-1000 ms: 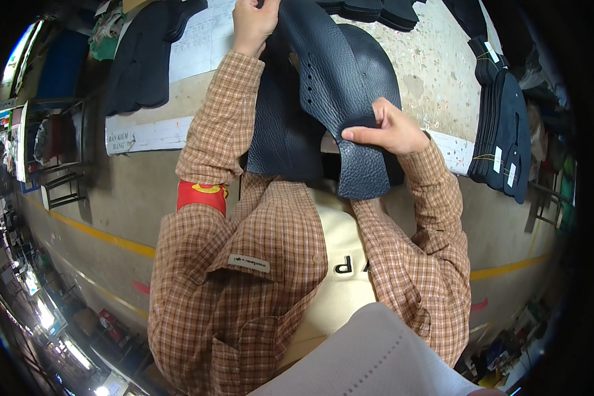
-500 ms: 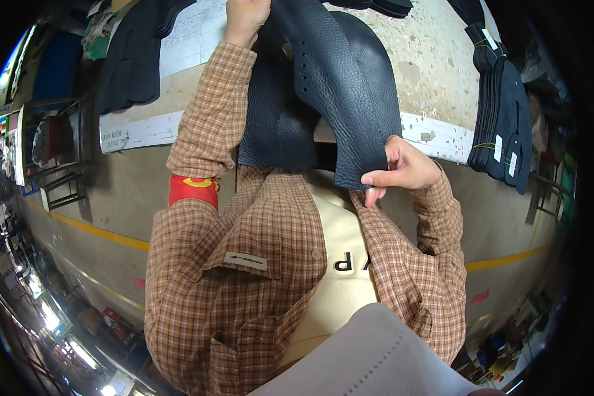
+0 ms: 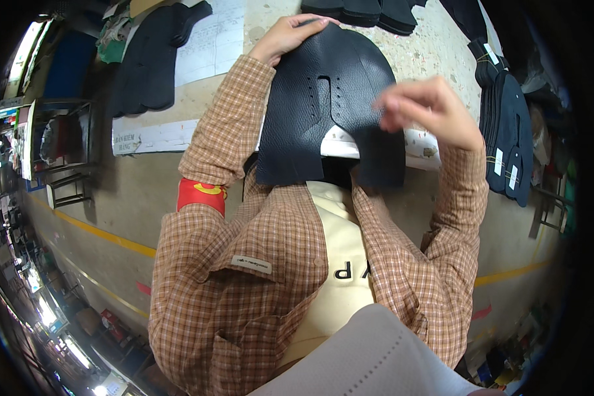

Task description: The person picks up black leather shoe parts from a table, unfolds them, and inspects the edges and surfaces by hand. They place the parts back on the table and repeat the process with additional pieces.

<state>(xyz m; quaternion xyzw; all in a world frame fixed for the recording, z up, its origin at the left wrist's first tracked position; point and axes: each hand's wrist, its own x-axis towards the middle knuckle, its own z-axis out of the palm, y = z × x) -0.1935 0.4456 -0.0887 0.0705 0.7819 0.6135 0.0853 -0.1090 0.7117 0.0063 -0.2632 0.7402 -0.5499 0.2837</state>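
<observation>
A black grained leather shoe upper (image 3: 294,99) lies flat over the table's near edge, its two legs hanging toward me. It has a narrow slot in the middle with a row of punched holes on each side. My left hand (image 3: 289,38) grips the far left rim of the upper, thumb on top and the other fingers partly hidden. My right hand (image 3: 435,111) is raised over the upper's right side, apart from it as far as I can see. Motion smears its fingertips, and nothing shows in it.
The speckled worktable (image 3: 435,59) has a pale strip along its near edge. A dark stack of cut pieces (image 3: 148,63) lies left beside a written paper sheet (image 3: 211,43). More black pieces (image 3: 363,14) lie at the back. Tied, tagged bundles (image 3: 508,132) hang over the right edge.
The upper, folded and lifted before, now lies spread out flat. My right hand has let go of its near right leg and moved up and away. My left hand has shifted along the far rim.
</observation>
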